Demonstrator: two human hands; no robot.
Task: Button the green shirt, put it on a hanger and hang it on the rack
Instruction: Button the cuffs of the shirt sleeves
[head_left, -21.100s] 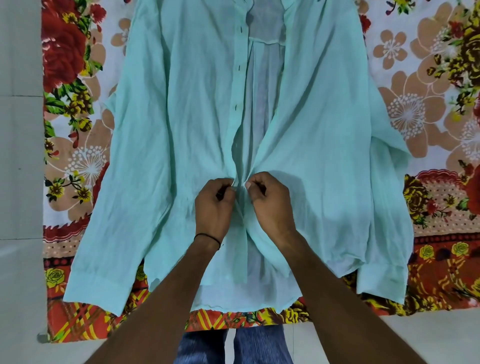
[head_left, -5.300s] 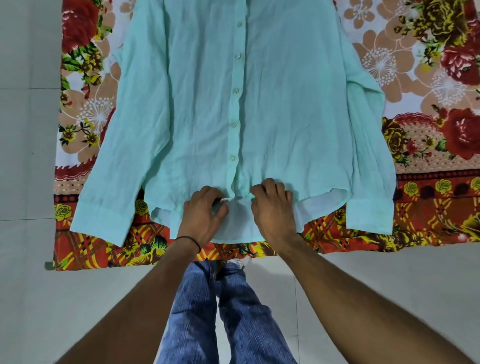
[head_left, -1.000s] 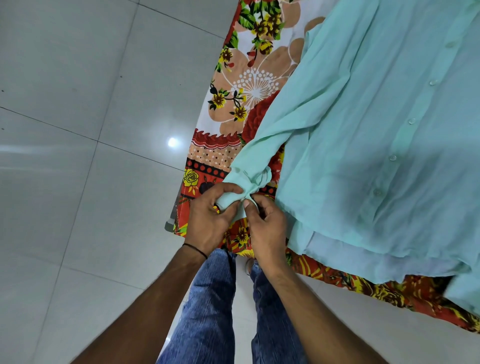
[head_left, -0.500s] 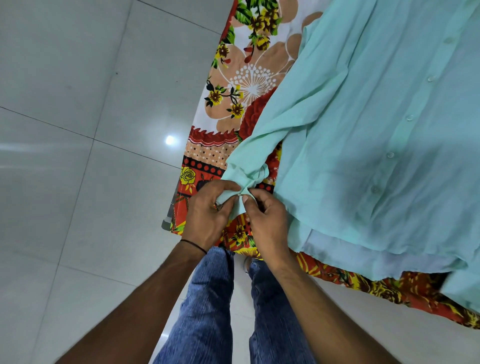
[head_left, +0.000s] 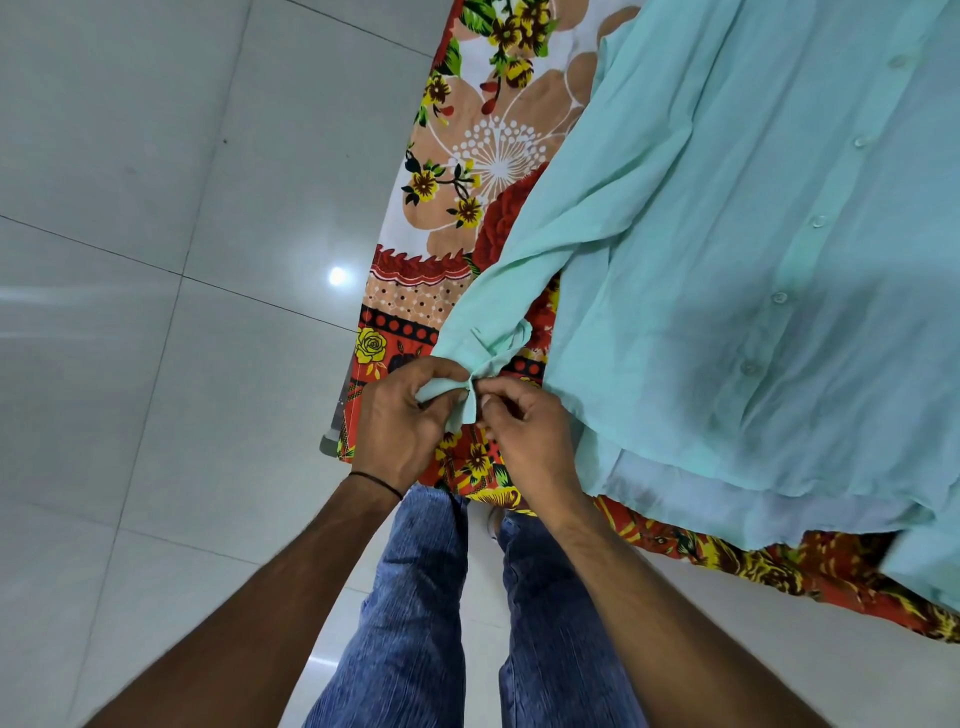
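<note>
Together, two hands met just below the middle of the frame: the left hand (head_left: 400, 421) and the right hand (head_left: 532, 434) each pinched the sleeve cuff (head_left: 460, 408) of the pale green, thin woven shirt (head_left: 727, 249) between curled fingers and thumb. One shirt lay front-up across the right of the frame on one red floral cloth (head_left: 488, 156), with five small buttons (head_left: 779, 298) visible down its placket.

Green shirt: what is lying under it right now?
A floral cloth lies spread under the green shirt, showing beyond its left and near edges. Whatever else is beneath the shirt's body, and what the cloth itself covers, is hidden.
</note>
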